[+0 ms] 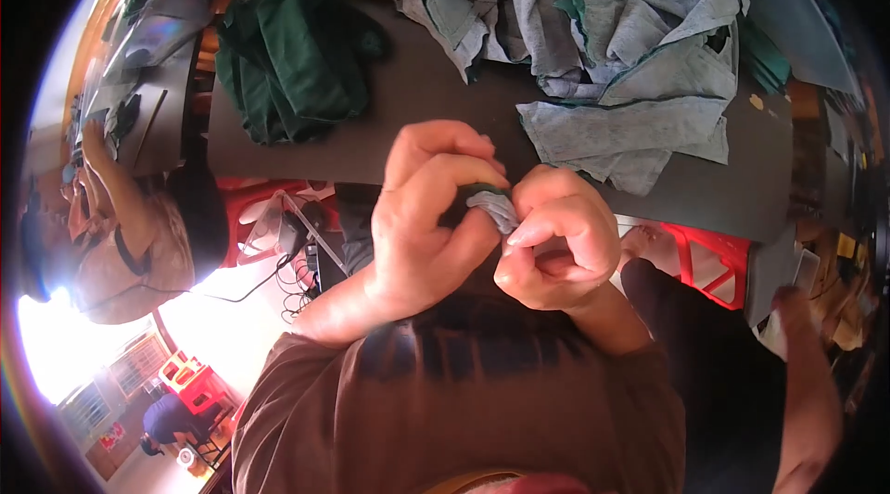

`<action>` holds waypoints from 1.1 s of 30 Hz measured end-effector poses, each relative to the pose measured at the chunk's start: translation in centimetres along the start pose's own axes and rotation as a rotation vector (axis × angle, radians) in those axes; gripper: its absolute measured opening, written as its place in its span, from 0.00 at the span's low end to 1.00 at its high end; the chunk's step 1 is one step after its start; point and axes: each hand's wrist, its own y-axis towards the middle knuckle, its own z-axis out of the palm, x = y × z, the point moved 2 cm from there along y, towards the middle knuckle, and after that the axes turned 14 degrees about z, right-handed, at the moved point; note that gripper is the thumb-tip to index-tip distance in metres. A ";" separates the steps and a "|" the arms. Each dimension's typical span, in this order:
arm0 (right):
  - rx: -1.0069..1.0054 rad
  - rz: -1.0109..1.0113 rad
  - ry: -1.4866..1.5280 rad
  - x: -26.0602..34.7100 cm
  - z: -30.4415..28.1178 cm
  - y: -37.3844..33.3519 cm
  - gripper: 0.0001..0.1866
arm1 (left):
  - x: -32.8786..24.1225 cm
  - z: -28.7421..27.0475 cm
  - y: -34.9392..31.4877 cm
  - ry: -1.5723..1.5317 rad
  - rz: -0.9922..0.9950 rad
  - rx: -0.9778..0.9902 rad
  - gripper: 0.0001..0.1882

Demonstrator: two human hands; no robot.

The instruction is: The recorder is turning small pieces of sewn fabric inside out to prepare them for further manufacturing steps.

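Brown shirt (510, 397): worn by the person, nearest the camera.
Small grey cloth piece (494, 211): in front of the chest, bunched, with a dark green edge along its top; the visible part's long axis slants from upper left to lower right, the lower end pointing to the right fingertips; the remainder is hidden by fingers.
Left hand (422, 230): fingers curled, gripping the piece.
Right hand (565, 239): thumb and forefinger pinched at the piece's lower end.
Dark table (436, 119): beyond the hands.
Dark green fabric (292, 58): one crumpled heap, table's left.
Grey cloth pieces (621, 31): dark-edged, loosely piled, centre to right.
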 end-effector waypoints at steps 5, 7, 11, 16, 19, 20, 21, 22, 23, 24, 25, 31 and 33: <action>-0.099 -0.003 -0.018 0.1 0.0 -1.0 0.17 | -1.2 -0.4 0.2 0.214 0.106 0.059 0.14; -0.139 0.028 0.009 0.2 -0.3 -1.0 0.18 | -1.2 -0.4 0.3 0.233 0.125 0.071 0.14; -0.029 0.040 0.012 0.6 -1.1 -0.6 0.22 | -1.2 -0.4 0.2 0.082 0.118 0.145 0.10; 0.008 0.004 -0.062 0.5 -1.6 -0.5 0.21 | -0.9 -0.5 0.7 -0.244 -0.114 0.321 0.10; -0.016 0.008 -0.050 0.6 -1.1 -0.3 0.20 | -0.8 -0.8 0.7 -0.461 -0.271 0.400 0.12; -0.046 0.016 -0.072 0.7 -1.1 -0.3 0.18 | -0.9 -0.8 0.4 -0.644 -0.440 0.328 0.12; -0.048 0.017 -0.071 0.5 -1.1 -0.5 0.18 | -1.0 -0.7 0.1 -0.824 -0.609 0.249 0.12; -0.053 0.051 -0.054 0.1 -1.2 -0.8 0.17 | -1.1 -0.7 0.0 -0.824 -0.610 0.251 0.12; -0.056 0.085 -0.036 -0.1 -1.3 -0.9 0.15 | -1.2 -0.7 0.0 -0.808 -0.624 0.238 0.13; -0.065 0.084 -0.049 0.1 -1.1 -0.8 0.14 | -1.3 -0.6 -0.1 -0.792 -0.638 0.226 0.14; -0.065 0.085 -0.047 0.1 -1.0 -0.8 0.14 | -1.3 -0.6 -0.1 -0.775 -0.651 0.213 0.15; -0.050 -0.024 -0.147 0.3 -1.1 -0.4 0.14 | -0.6 -0.5 -0.1 -0.430 -0.333 0.159 0.11; -0.132 -0.103 -0.169 0.5 -0.9 -0.4 0.14 | -0.4 -0.2 -0.2 -0.336 -0.218 0.131 0.11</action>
